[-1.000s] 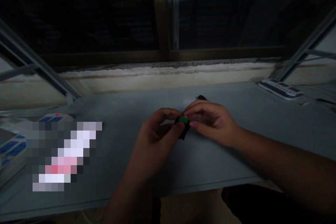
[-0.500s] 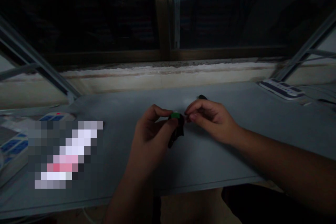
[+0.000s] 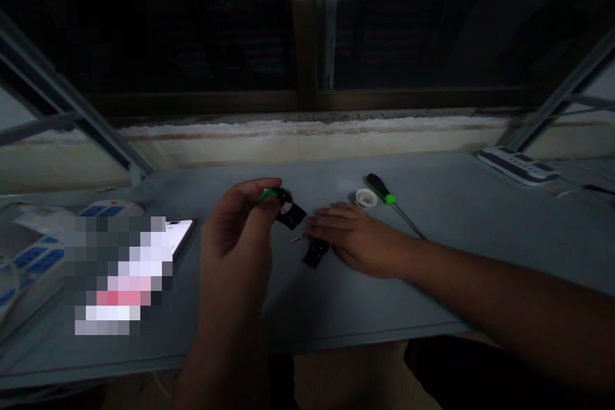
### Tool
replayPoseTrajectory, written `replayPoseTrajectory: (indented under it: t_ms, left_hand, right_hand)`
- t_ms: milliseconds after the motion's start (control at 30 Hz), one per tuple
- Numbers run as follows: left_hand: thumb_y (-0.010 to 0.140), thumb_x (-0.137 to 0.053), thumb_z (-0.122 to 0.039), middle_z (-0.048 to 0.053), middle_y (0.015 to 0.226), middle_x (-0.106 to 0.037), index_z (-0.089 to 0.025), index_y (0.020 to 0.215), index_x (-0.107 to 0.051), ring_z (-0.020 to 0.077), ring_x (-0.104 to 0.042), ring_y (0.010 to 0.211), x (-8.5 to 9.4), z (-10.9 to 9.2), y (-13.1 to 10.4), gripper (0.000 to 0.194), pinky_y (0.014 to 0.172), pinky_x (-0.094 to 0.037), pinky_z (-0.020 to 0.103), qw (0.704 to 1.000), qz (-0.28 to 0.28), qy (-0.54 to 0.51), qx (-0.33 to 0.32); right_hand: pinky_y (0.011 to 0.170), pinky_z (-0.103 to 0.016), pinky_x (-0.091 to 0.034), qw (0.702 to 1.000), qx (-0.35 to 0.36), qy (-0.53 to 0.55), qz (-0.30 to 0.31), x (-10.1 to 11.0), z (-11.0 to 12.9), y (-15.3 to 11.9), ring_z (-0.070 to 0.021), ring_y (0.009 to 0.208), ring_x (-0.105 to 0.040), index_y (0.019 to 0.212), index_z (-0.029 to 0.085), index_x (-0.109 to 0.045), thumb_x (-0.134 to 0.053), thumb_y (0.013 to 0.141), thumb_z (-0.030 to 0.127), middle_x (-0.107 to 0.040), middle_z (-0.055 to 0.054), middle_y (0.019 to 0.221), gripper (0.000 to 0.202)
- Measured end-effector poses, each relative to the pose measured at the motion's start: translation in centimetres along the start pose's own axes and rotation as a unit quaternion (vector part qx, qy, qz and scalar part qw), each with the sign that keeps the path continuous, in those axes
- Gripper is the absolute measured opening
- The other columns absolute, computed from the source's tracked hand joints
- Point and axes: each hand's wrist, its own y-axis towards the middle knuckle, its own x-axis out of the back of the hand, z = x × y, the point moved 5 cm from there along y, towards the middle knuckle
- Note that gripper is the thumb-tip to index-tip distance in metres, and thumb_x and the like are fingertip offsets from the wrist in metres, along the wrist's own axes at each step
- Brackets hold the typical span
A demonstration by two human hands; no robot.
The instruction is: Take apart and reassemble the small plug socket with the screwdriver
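Head view, dim light. Left hand [image 3: 237,230] raised above the grey table [image 3: 456,256], fingers curled, thumb and forefinger pinching a small black part with a green cap [image 3: 278,200]; the green end sits at the fingertips and the black body juts out to the right of them. Right hand [image 3: 358,237] lies low on the table, palm down, fingers stretched flat and close together, pointing left. Its fingertips are just beside a second small black piece [image 3: 314,252] lying on the table surface; whether they touch it I cannot tell. A thin metal pin-like item [image 3: 298,237] lies between the two hands, too small to identify.

Behind the right hand: a small white ring-shaped piece [image 3: 366,198] on the table, and just beside it a screwdriver [image 3: 391,198] with black and green handle, its shaft running toward the right. Far right, a white power strip [image 3: 519,165] at the table's back edge. Left side, a phone [image 3: 180,232] lies flat, partly covered by a blurred patch. More power strips with blue sockets [image 3: 29,262] at the far left. A window frame [image 3: 302,32] stands behind the table, dark beyond.
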Motion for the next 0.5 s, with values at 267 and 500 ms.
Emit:
replayPoseTrajectory:
  t_ms: [267,500]
  left_hand:
    - [0.080,-0.080,-0.023,0.000,0.081,-0.073,-0.019,0.092,-0.071,0.0118,-0.067,0.069,0.2,0.6,0.5,0.016,0.065,-0.054,0.021,0.994,0.083,0.034,0.054]
    - [0.079,-0.084,-0.032,0.000,0.092,-0.071,-0.020,0.114,-0.069,0.0161,-0.076,0.078,-0.5,2.9,0.3,0.040,0.078,-0.061,0.028,0.981,0.129,-0.014,0.146]
  right_hand:
    - [0.124,-0.058,-0.029,1.000,-0.015,-0.011,-0.003,0.0,-0.7,0.5,-0.0295,0.141,-0.051,0.138,0.020,-0.063,-0.047,0.101,0.017,-0.066,-0.004,0.143,0.041]
    - [0.097,-0.042,-0.047,0.998,-0.050,-0.019,-0.037,0.8,-1.2,0.7,-0.0255,0.107,-0.062,0.105,0.018,-0.076,-0.056,0.100,0.023,-0.075,-0.008,0.103,0.021]
